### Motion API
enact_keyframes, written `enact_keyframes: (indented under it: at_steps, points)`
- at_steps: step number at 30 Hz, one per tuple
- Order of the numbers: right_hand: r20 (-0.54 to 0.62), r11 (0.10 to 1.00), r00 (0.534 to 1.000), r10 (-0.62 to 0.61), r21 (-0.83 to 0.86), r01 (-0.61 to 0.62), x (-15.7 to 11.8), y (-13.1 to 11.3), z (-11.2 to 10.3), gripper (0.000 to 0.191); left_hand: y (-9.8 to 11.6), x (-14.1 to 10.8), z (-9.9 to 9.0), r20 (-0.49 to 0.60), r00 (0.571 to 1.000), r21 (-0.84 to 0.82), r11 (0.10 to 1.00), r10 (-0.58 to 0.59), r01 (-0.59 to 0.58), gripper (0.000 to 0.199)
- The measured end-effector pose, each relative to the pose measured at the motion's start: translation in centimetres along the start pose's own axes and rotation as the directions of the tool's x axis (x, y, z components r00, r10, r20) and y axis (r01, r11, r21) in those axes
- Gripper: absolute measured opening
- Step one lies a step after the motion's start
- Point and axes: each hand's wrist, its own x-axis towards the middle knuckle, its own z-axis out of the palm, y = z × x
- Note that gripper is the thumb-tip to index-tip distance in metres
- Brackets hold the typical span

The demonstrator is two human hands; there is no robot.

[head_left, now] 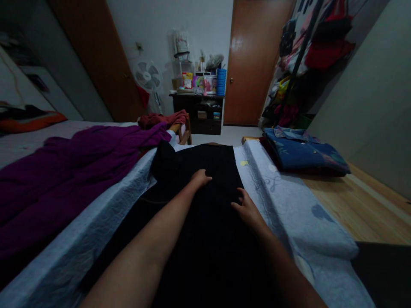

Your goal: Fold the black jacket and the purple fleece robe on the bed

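A black garment lies spread over the light patterned bed cover, one part of it bunched up at the upper left. Its dark surface hides most of its details. Over its middle, my left hand is palm down, thumb apart from the fingers and nothing seen in its grasp. Close to the garment's right edge, my right hand has its thumb and fingers parted and slightly bent. Whether either hand presses on the cloth is hard to see in the dim light.
A purple blanket covers the bed at left. Folded blue clothing sits on a wooden surface at right. Beyond the bed stand a white fan, a dark cabinet and a brown door. Bags hang at upper right.
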Motion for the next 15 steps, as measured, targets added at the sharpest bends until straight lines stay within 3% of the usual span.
enact_keyframes:
  at_steps: [2, 4, 5, 6, 7, 10, 12, 15]
  points:
    - [0.017, 0.999, 0.999, -0.031, -0.011, 0.031, -0.9, 0.2, 0.0, 0.07, 0.4, -1.1, 0.9, -0.164, 0.982, 0.131, 0.989, 0.089, -0.068, 0.052]
    - [0.006, 0.996, 0.996, -0.084, -0.026, 0.085, -1.8, 0.4, -0.1, 0.073, 0.7, -2.4, 1.9, -0.301, 0.906, 0.323, 0.926, 0.298, -0.197, 0.053]
    - [-0.006, 0.992, 0.993, -0.116, -0.039, 0.116, -2.3, 0.4, -0.2, 0.073, 0.8, -3.0, 2.4, -0.306, 0.857, 0.415, 0.869, 0.414, -0.272, 0.052]
    - [-0.016, 0.988, 0.989, -0.147, -0.058, 0.146, -2.8, 0.4, -0.3, 0.073, 0.8, -3.6, 2.9, -0.25, 0.828, 0.476, 0.808, 0.502, -0.346, 0.051]
    - [-0.021, 0.982, 0.984, -0.175, -0.078, 0.173, -3.4, 0.4, -0.4, 0.071, 0.8, -4.0, 3.4, -0.145, 0.828, 0.495, 0.764, 0.542, -0.414, 0.049]
    - [-0.007, 0.968, 0.976, -0.22, -0.129, 0.217, -5.4, 0.3, -0.8, 0.063, 0.3, -4.5, 4.8, 0.165, 0.852, 0.452, 0.73, 0.496, -0.512, 0.056]
    - [0.03, 0.969, 0.98, -0.196, -0.145, 0.199, -6.9, 0.3, -0.9, 0.056, -0.2, -4.4, 5.5, 0.229, 0.857, 0.436, 0.738, 0.462, -0.515, 0.063]
    - [0.109, 0.975, 0.986, -0.126, -0.167, 0.143, -8.9, 0.4, -0.9, 0.048, -0.6, -4.0, 5.9, 0.237, 0.855, 0.425, 0.742, 0.461, -0.518, 0.066]
